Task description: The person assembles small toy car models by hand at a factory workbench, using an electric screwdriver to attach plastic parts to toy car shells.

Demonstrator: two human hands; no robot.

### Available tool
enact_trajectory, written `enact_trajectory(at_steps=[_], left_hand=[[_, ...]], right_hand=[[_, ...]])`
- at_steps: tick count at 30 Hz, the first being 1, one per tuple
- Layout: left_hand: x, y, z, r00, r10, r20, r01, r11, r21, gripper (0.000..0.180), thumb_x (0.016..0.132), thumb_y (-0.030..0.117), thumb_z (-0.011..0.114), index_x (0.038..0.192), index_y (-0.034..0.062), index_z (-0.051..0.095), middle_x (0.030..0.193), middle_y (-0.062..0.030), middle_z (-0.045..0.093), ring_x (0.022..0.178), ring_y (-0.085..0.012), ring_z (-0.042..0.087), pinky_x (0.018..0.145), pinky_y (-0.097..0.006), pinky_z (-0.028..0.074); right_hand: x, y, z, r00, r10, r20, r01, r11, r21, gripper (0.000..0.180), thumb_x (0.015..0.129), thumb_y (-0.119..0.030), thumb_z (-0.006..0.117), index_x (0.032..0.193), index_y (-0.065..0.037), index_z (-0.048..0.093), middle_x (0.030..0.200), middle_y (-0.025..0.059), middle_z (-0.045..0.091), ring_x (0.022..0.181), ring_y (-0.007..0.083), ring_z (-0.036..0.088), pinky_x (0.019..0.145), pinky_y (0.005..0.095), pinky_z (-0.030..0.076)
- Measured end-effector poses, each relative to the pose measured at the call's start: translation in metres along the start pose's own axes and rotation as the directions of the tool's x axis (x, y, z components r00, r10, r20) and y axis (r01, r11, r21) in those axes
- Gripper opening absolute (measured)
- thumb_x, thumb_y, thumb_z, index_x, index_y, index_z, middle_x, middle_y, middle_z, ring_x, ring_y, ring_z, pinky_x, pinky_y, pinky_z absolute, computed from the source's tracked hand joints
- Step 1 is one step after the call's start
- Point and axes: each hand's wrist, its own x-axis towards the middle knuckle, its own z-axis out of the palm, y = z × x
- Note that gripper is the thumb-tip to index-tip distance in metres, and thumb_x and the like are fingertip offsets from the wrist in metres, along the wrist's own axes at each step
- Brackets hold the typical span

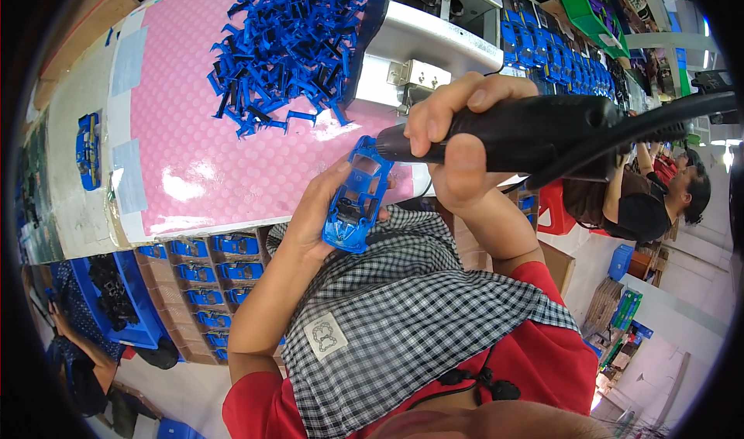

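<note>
A blue toy-car body [358, 183] is being clasped in the left hand [316, 206]; a corded black power tool [535, 133], best held square to it, is being gripped in the right hand [463, 172].

A pink mat [174, 129] covers much of the worktop [85, 218] beyond and left of the left grip [314, 206]. On it, beyond that grip, lies a loose heap of small blue parts [291, 48]. Far left sits a single blue toy car [89, 151]. A metal machine [434, 36] stands beyond the right grip [456, 195], with rows of blue car pieces [554, 55] and a green bin [577, 5] farther right. Nearer and left of the left grip are a brown divided tray [164, 284] and a blue crate [149, 334] holding black parts [111, 292]. Well right of the right grip is a person in black [643, 210].
</note>
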Motion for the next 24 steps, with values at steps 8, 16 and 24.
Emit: enact_trajectory(at_steps=[8, 16, 24], left_hand=[[0.003, -0.004, -0.003, 0.999, 0.012, -0.037, -0.014, 0.999, -0.043, 0.045, 0.095, 0.032, 0.047, 0.124, -0.0018, 0.047, 0.104, -0.017, 0.061, 0.091, -0.026, 0.064, 0.066, -0.039, 0.059], [0.008, -0.007, -0.007, 1.0, 0.027, -0.005, -0.027, 1.0, -0.001, 0.047, 0.094, 0.036, 0.049, 0.119, -0.0032, 0.05, 0.104, -0.0184, 0.063, 0.089, -0.0275, 0.065, 0.065, -0.04, 0.058], [0.006, -0.011, 0.003, 0.993, 0.116, -0.03, -0.114, 0.992, 0.054, 0.041, 0.095, 0.033, 0.05, 0.118, -0.0005, 0.051, 0.102, -0.0151, 0.064, 0.077, -0.0211, 0.065, 0.066, -0.033, 0.057]], right_hand=[[-0.001, 0.03, 0.013, 0.987, -0.092, -0.13, 0.086, 0.995, -0.047, 0.033, 0.087, -0.017, 0.061, 0.103, -0.006, 0.034, 0.073, 0.0101, 0.05, 0.052, 0.0137, 0.048, 0.052, 0.0285, 0.046], [0.027, 0.035, 0.016, 0.979, 0.017, 0.202, -0.023, 0.999, 0.026, 0.035, 0.075, -0.003, 0.067, 0.101, -0.001, 0.043, 0.068, 0.0055, 0.049, 0.058, 0.0133, 0.054, 0.051, 0.0252, 0.044], [0.0, 0.008, -0.007, 0.938, -0.069, 0.34, 0.006, 0.983, 0.182, 0.046, 0.07, -0.019, 0.082, 0.096, -0.01, 0.045, 0.075, 0.0067, 0.055, 0.063, 0.018, 0.056, 0.062, 0.031, 0.048]])
